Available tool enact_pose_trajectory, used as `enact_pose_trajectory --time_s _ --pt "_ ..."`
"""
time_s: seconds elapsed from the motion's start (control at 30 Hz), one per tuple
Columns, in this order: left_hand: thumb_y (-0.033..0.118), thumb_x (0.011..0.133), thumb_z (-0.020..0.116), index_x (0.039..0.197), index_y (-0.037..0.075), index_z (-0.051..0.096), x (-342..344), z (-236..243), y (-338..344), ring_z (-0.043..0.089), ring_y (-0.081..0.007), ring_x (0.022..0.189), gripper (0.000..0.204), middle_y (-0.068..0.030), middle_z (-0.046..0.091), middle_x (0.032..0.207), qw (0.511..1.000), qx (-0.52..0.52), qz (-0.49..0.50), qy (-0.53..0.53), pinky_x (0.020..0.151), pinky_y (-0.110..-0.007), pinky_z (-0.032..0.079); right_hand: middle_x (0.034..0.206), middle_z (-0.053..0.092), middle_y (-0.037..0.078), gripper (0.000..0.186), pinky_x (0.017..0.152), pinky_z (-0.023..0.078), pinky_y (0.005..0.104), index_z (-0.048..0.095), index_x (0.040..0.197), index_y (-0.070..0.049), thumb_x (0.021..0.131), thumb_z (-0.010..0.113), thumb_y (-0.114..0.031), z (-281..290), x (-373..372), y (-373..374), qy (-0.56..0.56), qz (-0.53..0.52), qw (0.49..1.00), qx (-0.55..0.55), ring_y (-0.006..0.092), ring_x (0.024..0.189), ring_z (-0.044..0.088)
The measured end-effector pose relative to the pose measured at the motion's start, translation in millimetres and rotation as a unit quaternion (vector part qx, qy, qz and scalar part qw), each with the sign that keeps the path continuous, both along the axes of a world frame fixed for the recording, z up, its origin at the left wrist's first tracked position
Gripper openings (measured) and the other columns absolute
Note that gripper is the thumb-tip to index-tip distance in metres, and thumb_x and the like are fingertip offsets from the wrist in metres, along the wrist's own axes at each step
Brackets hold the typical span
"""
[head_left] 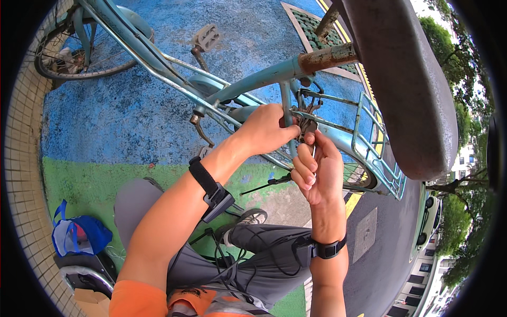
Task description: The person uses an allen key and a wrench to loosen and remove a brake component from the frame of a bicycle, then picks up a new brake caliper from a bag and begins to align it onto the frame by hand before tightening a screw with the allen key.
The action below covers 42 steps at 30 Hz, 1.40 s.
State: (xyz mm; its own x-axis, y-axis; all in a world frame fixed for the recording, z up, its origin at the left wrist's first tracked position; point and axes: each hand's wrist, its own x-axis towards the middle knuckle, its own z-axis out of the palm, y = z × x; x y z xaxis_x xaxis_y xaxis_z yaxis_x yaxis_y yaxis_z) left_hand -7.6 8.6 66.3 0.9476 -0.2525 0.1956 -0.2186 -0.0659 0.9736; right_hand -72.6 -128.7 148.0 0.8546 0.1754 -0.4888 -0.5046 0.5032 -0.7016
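Observation:
A light-blue bicycle frame (253, 79) leans across the view, with a rusty seat post (327, 58) and a grey saddle (406, 84). Beneath the post, beside the rear mudguard (338, 136), sits a rusty metal mechanism (310, 108). My left hand (266, 129) is closed at the upright frame tube next to it, fingertips partly hidden behind the tube. My right hand (320, 165) faces it with thumb and forefinger pinched at a small greyish metal piece (310, 128) just below the mechanism. What the left fingers grip cannot be made out.
A teal wire rack (369, 134) juts out at right. Pedals (206, 38) and the front wheel (87, 50) lie to the left. A thin black rod (266, 185) and black cables (232, 264) are near my legs. A blue bag (82, 235) stands at lower left.

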Motion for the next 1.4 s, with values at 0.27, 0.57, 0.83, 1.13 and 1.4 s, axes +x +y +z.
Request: enact_pose_trajectory --time_s 0.27,0.57,0.83,1.13,1.4 --pt "0.029 0.083 0.07 0.081 0.001 0.07 4.3 -4.3 -3.1 0.054 -0.0193 0.056 0.028 -0.0092 0.059 0.06 1.0 0.0 0.007 0.008 0.055 -0.037 0.039 0.052 0.032 0.0 0.033 0.029 0.026 0.0259 0.044 0.088 -0.012 0.106 0.032 -0.037 -12.5 -2.0 -27.2 -0.007 0.055 0.998 0.036 0.0125 0.033 0.029" --pt "0.033 0.082 0.073 0.085 0.002 0.074 3.8 -4.4 -8.1 0.064 -0.0259 0.067 0.031 -0.0149 0.068 0.07 0.997 -0.021 0.019 0.077 0.065 -0.038 0.048 0.051 0.03 -0.001 0.036 0.028 0.024 0.0257 0.04 0.082 -0.013 0.106 0.035 -0.039 -19.5 -3.4 -21.1 -0.027 0.048 0.998 0.006 0.0117 0.033 0.028" --pt "0.023 0.083 0.078 0.093 -0.001 0.076 7.6 -14.5 -16.2 0.064 -0.0097 0.075 0.026 -0.0077 0.074 0.083 0.975 -0.149 -0.008 0.166 0.069 -0.029 0.049 0.049 0.027 -0.002 0.036 0.029 0.019 0.0259 0.038 0.079 -0.016 0.106 0.035 -0.04 -14.2 -4.6 -2.4 -0.016 0.01 0.999 -0.039 0.0108 0.033 0.023" --pt "0.019 0.086 0.075 0.097 -0.002 0.075 -0.1 -13.2 -17.9 0.064 -0.0091 0.077 0.024 -0.0091 0.074 0.087 0.986 -0.135 0.004 0.103 0.07 -0.029 0.05 0.047 0.024 -0.003 0.036 0.029 0.016 0.0263 0.038 0.075 -0.017 0.105 0.038 -0.038 -5.9 -2.1 13.8 0.015 -0.043 0.999 -0.021 0.0103 0.032 0.02" --pt "0.02 0.088 0.073 0.097 -0.001 0.075 2.5 -15.5 -19.5 0.065 -0.0089 0.075 0.023 -0.0092 0.074 0.083 0.99 -0.124 0.018 0.062 0.067 -0.03 0.052 0.047 0.025 -0.003 0.034 0.029 0.018 0.0262 0.041 0.076 -0.016 0.105 0.036 -0.033 3.9 1.3 26.6 0.029 -0.09 0.995 0.041 0.0103 0.033 0.022"
